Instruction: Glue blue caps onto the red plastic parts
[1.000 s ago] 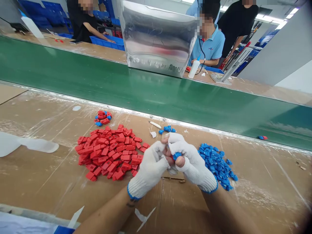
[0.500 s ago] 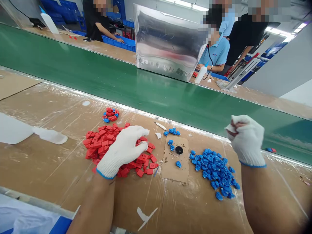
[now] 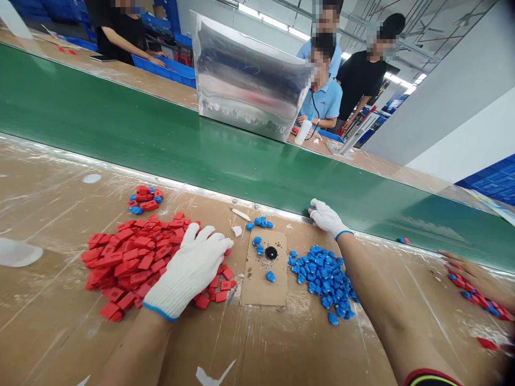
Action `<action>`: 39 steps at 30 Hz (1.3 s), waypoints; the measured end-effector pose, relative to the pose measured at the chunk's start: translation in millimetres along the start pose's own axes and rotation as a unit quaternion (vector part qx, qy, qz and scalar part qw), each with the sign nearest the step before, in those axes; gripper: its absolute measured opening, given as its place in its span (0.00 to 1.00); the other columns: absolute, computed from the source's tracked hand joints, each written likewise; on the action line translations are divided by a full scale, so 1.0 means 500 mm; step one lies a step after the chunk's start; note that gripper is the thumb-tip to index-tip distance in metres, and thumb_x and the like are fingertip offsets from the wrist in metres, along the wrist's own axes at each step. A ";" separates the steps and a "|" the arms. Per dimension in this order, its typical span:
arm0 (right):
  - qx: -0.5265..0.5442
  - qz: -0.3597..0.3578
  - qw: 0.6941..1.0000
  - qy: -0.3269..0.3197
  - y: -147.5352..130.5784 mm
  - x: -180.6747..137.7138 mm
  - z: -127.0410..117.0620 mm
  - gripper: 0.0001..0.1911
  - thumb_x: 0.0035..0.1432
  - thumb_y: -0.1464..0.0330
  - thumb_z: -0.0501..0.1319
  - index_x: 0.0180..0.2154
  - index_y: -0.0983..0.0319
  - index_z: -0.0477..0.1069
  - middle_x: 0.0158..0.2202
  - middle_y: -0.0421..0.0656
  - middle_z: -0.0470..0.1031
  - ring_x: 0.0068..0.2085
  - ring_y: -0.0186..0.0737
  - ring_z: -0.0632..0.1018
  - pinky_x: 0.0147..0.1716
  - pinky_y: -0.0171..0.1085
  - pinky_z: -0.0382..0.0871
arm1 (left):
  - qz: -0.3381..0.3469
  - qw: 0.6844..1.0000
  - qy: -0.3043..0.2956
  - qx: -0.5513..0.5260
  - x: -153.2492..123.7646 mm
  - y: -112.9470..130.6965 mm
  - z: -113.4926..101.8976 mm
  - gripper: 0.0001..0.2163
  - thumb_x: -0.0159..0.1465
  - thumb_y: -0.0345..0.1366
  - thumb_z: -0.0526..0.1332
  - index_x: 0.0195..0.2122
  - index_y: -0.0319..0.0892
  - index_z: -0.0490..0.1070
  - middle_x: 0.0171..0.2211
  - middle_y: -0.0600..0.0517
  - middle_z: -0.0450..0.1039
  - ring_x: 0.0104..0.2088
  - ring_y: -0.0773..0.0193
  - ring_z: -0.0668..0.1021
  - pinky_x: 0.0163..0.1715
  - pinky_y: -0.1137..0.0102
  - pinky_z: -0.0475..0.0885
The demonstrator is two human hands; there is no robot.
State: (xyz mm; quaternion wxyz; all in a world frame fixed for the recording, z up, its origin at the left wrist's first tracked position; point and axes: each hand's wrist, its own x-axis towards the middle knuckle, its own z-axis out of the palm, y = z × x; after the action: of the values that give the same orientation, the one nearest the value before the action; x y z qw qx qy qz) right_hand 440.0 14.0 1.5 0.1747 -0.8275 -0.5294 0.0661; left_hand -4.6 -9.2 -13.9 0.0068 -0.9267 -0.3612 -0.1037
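Observation:
My left hand (image 3: 193,268), in a white knit glove, lies palm down with fingers stretched over the right part of a heap of red plastic pieces (image 3: 137,257). My right hand (image 3: 326,219), gloved too, reaches to the near edge of the green conveyor belt (image 3: 241,166). Its fingers are curled, and a small bluish spot shows at the tips; what they hold is unclear. Between the hands lies a cardboard piece (image 3: 263,289) bearing a round black-centred dish (image 3: 271,253) and a few blue pieces. A pile of small blue pieces (image 3: 324,276) sits below my right hand.
A small red-and-blue cluster (image 3: 145,199) lies behind the red heap. At the right, another person's hand (image 3: 478,276) rests by a row of red-and-blue pieces (image 3: 478,300). A joined red-and-blue piece (image 3: 402,240) lies at the belt's edge. A metal sheet (image 3: 249,80) stands across the belt.
The view has swung right. My right hand has moved left and forward to the belt's edge. My left hand has flattened out over the red pieces. Another person's hand has come into view at right.

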 end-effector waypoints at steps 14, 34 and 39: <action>0.022 -0.083 0.992 -0.092 0.119 -0.236 -0.108 0.13 0.56 0.62 0.59 0.41 0.57 0.79 0.41 0.45 0.83 0.43 0.50 0.81 0.47 0.45 0.76 | -0.029 0.995 0.021 -0.090 0.024 -0.018 -0.016 0.11 0.62 0.30 0.56 0.38 0.46 0.79 0.36 0.45 0.81 0.40 0.44 0.80 0.48 0.49 0.70; 0.114 -0.119 0.984 -0.061 0.057 -0.197 -0.056 0.06 0.55 0.62 0.57 0.32 0.56 0.61 0.29 0.37 0.66 0.31 0.39 0.70 0.33 0.39 0.66 | -0.293 0.691 0.238 -0.616 0.039 0.033 -0.053 0.11 0.60 0.36 0.68 0.44 0.45 0.73 0.27 0.53 0.75 0.27 0.61 0.78 0.27 0.65 0.73; 0.306 -0.152 0.938 0.053 -0.040 -0.246 -0.102 0.12 0.64 0.58 0.62 0.43 0.54 0.61 0.42 0.39 0.68 0.41 0.41 0.81 0.34 0.40 0.78 | -0.236 0.646 0.208 -0.695 0.043 0.056 -0.042 0.10 0.59 0.36 0.69 0.41 0.44 0.73 0.34 0.52 0.78 0.26 0.67 0.77 0.28 0.68 0.75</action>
State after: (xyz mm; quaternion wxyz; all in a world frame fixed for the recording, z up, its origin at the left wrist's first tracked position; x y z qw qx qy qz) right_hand 384.8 -100.3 46.8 0.4556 -0.6459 -0.5929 0.1539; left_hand 25.6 -17.5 12.4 -0.5892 -0.4970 -0.3784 -0.5126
